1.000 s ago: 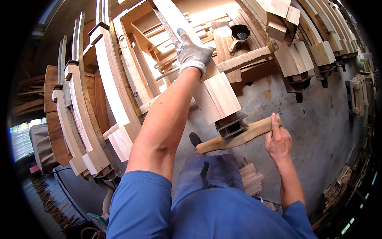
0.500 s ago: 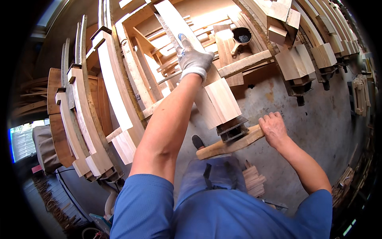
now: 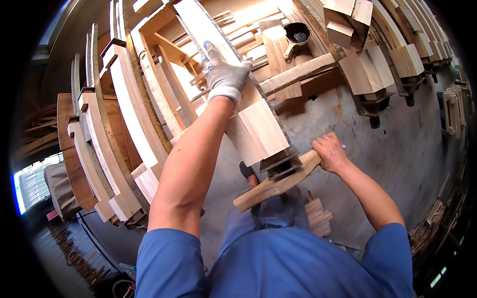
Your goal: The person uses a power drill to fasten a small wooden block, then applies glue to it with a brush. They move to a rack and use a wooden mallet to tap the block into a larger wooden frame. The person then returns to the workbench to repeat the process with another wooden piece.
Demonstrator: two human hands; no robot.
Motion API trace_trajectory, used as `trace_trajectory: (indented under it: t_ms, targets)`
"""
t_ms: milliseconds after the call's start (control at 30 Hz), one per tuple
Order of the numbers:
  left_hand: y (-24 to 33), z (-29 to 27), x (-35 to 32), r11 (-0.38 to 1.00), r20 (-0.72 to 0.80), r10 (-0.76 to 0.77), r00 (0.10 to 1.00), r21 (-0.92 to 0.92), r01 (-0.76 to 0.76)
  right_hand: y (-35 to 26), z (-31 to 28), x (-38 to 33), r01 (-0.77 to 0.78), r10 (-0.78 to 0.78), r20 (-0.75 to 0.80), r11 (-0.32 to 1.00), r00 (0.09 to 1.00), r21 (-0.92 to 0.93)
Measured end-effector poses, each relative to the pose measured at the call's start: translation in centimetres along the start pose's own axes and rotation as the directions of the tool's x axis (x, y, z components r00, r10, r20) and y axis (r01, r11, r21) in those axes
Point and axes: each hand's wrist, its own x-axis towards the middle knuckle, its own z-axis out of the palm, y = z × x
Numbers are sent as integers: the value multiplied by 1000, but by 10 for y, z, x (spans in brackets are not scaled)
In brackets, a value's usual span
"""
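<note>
My left hand [image 3: 226,74], in a light grey glove with blue on a fingertip, lies on top of a long pale board [image 3: 203,22], fingers stretched along it. The board sits in a long metal bar clamp [image 3: 282,166], with wood blocks [image 3: 263,130] at its near end. My bare right hand [image 3: 330,153] is closed around the right end of a wooden handle bar [image 3: 278,184]. That bar crosses the clamp's near end on a slant, its left end lower and above my legs. The underside of my left hand is hidden.
More clamped curved wood pieces [image 3: 134,99] stand to the left, and others [image 3: 367,69] to the right. A dark round pot with a brush [image 3: 297,36] rests on planks beyond the board. Wood offcuts [image 3: 318,216] lie on the concrete floor [image 3: 362,149] near my legs.
The wooden handle has turned to a steeper slant, its left end lower. My right hand has moved with it, leftward and slightly up. The view has shifted; my left hand stays on the board.
</note>
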Motion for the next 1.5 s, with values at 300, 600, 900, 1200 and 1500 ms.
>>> trace_trajectory:
  t_ms: [300,600,900,1200,1500]
  targets:
    - [1,1,0,998,-3,27,1000,54,-27,10,8,2,44,-45,1,999,999,21]
    - [-7,3,3,996,-40,87,995,35,-86,15,16,7,51,-54,40,997,998,63]
    - [-19,12,7,988,-56,133,990,87,-127,23,68,7,97,-94,-27,955,995,281]
    - [-3,2,5,999,-4,-4,1000,50,4,20,81,0,-80,86,-25,977,996,197]
    - [-60,-94,-71,962,56,132,990,-249,-114,19,80,-2,-169,171,-5,980,985,102]
